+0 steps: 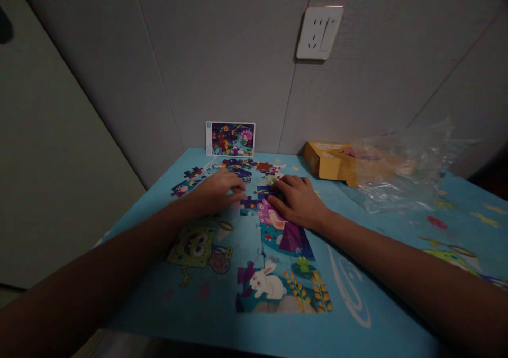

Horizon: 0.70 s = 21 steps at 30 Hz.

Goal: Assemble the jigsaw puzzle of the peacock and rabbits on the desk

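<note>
A partly joined puzzle (273, 289) lies on the blue patterned table, showing a white rabbit, a frog and a purple tent shape. My right hand (299, 200) rests on its upper part, fingers curled over a dark blue piece (262, 190); whether they grip it is hidden. My left hand (216, 193) is just left of the puzzle, its fingers bent and apart beside a dark piece (249, 205), with nothing visible in them. Several loose pieces (193, 172) lie beyond both hands. A picture card (230, 139) leans upright against the wall.
A yellow box (330, 161) stands at the back right, partly covered by a clear plastic bag (400, 172). The grey wall with a white socket (319, 33) rises behind the table (159, 305). The table's front edge runs along the bottom.
</note>
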Each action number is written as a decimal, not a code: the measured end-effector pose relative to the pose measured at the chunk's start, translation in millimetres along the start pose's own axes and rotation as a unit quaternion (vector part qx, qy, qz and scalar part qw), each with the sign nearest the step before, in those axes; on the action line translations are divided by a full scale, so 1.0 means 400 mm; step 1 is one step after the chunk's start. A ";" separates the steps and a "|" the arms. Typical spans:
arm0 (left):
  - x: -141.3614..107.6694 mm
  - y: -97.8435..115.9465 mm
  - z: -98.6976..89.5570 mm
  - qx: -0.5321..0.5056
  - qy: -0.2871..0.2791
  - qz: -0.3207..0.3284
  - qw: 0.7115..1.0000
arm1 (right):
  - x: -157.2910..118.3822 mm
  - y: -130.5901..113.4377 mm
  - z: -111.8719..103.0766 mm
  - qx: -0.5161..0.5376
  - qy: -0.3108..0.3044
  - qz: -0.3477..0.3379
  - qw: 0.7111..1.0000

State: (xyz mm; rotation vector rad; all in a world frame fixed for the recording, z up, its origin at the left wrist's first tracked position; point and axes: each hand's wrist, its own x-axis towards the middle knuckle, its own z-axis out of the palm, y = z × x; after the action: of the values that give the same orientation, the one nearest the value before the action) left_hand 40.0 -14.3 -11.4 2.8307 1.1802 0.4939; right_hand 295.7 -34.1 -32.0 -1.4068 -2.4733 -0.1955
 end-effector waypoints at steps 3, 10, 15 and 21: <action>-0.016 -0.045 -0.046 0.159 -0.011 -0.223 0.962 | 0.000 0.002 0.003 0.002 0.005 -0.001 1.000; -0.052 -0.098 -0.079 0.207 -0.211 -0.338 0.893 | 0.000 0.002 0.005 0.002 0.006 0.000 1.000; -0.044 -0.090 -0.077 0.224 -0.132 -0.353 0.899 | 0.000 0.002 0.006 -0.001 0.003 0.003 1.000; -0.024 -0.048 -0.109 0.183 0.200 -0.098 0.958 | -0.006 -0.014 -0.005 0.012 0.059 -0.045 0.997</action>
State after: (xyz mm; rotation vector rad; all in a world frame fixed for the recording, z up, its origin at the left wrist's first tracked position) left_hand 7.4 -11.2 24.5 2.9427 1.7704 0.9599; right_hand 292.5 -39.5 -30.6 -1.2380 -2.4351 -0.2604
